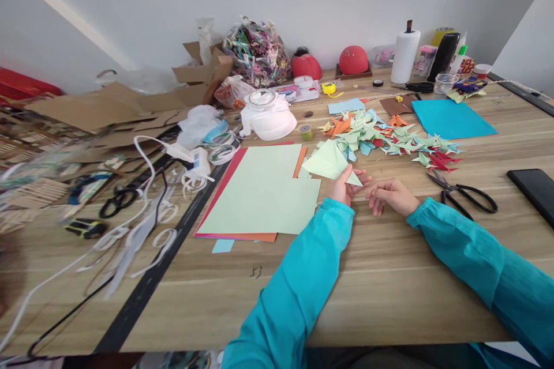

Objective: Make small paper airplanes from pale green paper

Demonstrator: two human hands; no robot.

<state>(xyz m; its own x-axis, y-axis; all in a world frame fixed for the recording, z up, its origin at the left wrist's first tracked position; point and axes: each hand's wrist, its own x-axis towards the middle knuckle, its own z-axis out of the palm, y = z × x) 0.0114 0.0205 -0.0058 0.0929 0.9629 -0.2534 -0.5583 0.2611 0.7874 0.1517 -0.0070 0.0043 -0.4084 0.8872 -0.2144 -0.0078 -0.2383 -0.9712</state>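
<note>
My left hand (341,185) is closed on a pale green folded sheet of paper (328,160), which has a diagonal crease and pointed corners. Just to the right hovers my right hand (393,196), its fingers loosely bent and apart, with nothing visible in them. Left of the hands lies a stack of coloured paper (264,196), pale green on top with red and orange edges below. Beyond the hands a pile of folded paper cranes (367,132) in green, orange, blue and red spreads across the table. Black-handled scissors (463,191) rest right of my right hand.
A black phone (534,193) lies at the right edge and a blue square pad (452,118) behind it. A spool (306,132) and a white bag-covered jar (268,117) stand past the paper stack. Cables, a power strip (197,161) and cardboard (108,106) crowd the left.
</note>
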